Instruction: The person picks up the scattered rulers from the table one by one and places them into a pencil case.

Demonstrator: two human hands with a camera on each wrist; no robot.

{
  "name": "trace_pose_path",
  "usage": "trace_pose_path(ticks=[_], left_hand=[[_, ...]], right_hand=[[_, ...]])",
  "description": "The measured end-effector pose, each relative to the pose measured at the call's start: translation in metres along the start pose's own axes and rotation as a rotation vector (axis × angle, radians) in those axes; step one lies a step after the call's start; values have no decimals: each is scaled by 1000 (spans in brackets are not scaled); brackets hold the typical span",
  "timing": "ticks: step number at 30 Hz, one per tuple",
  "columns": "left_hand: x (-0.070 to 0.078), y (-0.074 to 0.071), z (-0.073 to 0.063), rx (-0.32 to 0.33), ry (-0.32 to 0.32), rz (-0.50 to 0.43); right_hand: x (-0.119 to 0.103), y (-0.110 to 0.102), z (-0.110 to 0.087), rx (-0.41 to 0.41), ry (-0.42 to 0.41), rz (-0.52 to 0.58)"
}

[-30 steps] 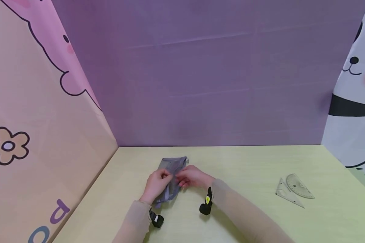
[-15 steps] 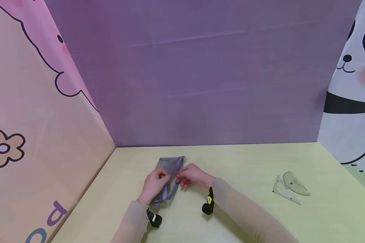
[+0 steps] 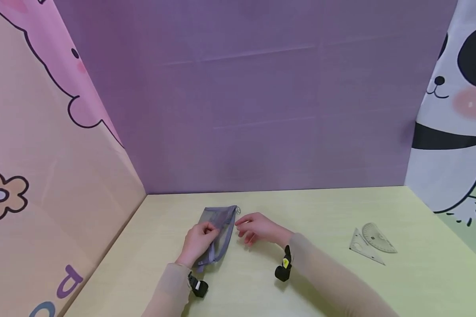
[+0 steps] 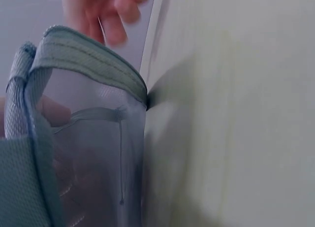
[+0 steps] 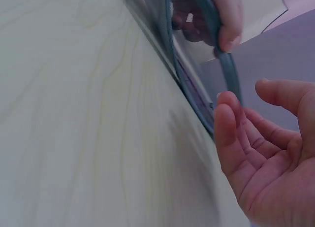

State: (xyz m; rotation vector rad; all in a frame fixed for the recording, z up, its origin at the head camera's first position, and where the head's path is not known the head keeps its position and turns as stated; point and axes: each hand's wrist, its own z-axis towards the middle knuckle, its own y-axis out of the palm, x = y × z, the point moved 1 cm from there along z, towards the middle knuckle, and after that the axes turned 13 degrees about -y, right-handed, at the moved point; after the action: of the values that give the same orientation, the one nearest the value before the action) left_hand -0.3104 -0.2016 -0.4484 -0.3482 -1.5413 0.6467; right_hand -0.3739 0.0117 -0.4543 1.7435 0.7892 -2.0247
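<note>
A see-through mesh zip pouch [image 3: 213, 214] with purple-grey edging lies at the left of the table in the head view. My left hand [image 3: 197, 241] pinches the top edge on one side of its mouth. In the right wrist view the left hand [image 5: 229, 17] holds that edging up, and the pouch [image 5: 172, 45] gapes. Just right of the pouch, my right hand [image 3: 258, 228] is apart from it, fingers loosely bent with nothing in them. The left wrist view shows the trim of the pouch [image 4: 93, 59] close up. What lies inside is unclear.
A clear set square [image 3: 364, 249] and a clear protractor [image 3: 378, 238] lie side by side at the right of the pale wooden table [image 3: 301, 211]. A purple backdrop [image 3: 238, 110] stands behind, with printed panels at both sides.
My right hand has let go of the pouch's edge and drawn back to the right. The left hand keeps its pinch. The head view has turned slightly right.
</note>
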Motion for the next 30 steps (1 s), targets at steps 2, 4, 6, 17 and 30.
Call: trace_pose_path(ticks=[2, 4, 6, 17, 30], left_hand=[[-1, -1, 2, 0, -2, -6], [-2, -1, 3, 0, -3, -6], [-2, -1, 4, 3, -4, -10], [-4, -2, 8, 6, -4, -14], [-10, -7, 4, -24, -22, -63]], right_hand=[[-8, -11, -13, 0, -22, -52], [-15, -24, -29, 3, -39, -107], [-20, -40, -44, 13, -53, -165], [-24, -136, -141, 184, -12, -579], [-19, -203, -212, 24, 106, -866]])
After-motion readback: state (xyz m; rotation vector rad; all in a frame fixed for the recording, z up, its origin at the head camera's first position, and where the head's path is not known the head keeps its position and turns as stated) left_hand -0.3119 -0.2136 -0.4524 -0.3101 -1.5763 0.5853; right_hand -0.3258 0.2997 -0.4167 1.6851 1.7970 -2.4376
